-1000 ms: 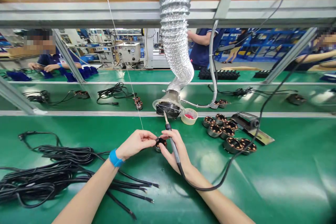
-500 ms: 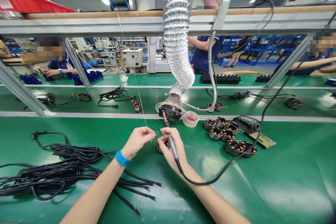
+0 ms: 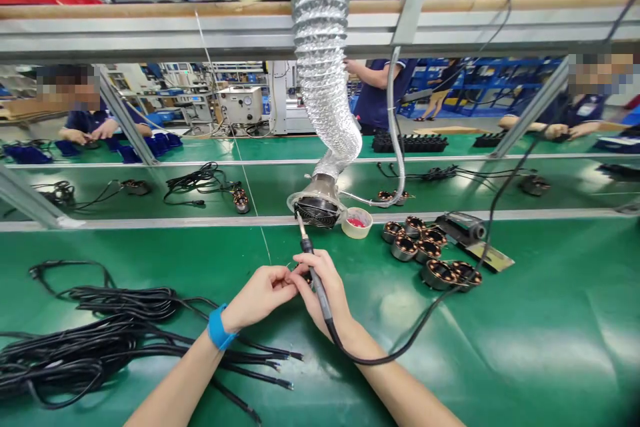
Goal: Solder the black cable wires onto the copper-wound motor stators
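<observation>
My right hand [image 3: 325, 290] is closed round a soldering iron [image 3: 320, 293], its tip pointing up and away, just in front of a small black fan. Thumb and forefinger of my left hand [image 3: 263, 293] are pinched together and meet the right fingertips. A thin solder wire [image 3: 253, 200] runs down from a spool to the left hand, which appears to hold it; its end is hidden. Mostly covered by the fingers is a copper-wound stator [image 3: 299, 269]. On my left wrist is a blue band [image 3: 219, 328].
Black cables [image 3: 115, 320] with stripped ends lie at left. Several stators [image 3: 404, 247] stand at right near a metal holder [image 3: 463, 227]. A tape roll [image 3: 357, 223] sits beside the fume duct [image 3: 325, 60] and fan [image 3: 316, 211]. Co-workers sit and stand beyond the rail.
My left hand has come down and right, so its fingertips now touch those of my right hand over the stator. The iron has shifted slightly, and the whole view has swung a little.
</observation>
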{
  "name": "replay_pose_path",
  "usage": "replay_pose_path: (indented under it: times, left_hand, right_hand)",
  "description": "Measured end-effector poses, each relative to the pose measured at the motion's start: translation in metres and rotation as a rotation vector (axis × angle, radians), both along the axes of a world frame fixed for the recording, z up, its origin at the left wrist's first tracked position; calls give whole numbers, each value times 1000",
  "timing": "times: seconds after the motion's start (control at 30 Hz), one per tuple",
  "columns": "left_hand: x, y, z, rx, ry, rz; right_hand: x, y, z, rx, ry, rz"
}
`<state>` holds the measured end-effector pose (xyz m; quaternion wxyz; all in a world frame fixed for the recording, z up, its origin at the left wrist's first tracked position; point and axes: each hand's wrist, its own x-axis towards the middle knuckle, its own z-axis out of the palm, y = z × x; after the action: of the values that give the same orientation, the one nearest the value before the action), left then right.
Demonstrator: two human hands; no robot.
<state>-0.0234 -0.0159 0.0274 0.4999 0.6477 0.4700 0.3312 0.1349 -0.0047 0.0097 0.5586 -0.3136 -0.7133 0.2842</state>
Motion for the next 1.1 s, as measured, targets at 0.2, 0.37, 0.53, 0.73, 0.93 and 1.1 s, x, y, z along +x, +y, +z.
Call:
replay_pose_path:
  times: [0.2,0.37,0.53,0.73,0.93,1.1]
  left_hand:
    - [-7,3,3,-51,-25,37]
    - [-7,3,0,-233,-125,76]
    - [1,6,-4,-248,-231,287]
    - [7,7,-16,-198,-225,523]
    - [7,7,-21,-234,-282,564]
    - [7,9,-19,-252,-305,574]
  right_hand:
    - [1,6,-9,-76,-9,-51]
    - [-1,5,-13,-85,-30,-58]
    - [-1,8,-15,-73,-56,-76]
    - [10,12,-8,-64,-43,-132]
    - [20,4,-1,-38,4,-161]
    - [20,0,1,21,-19,-114]
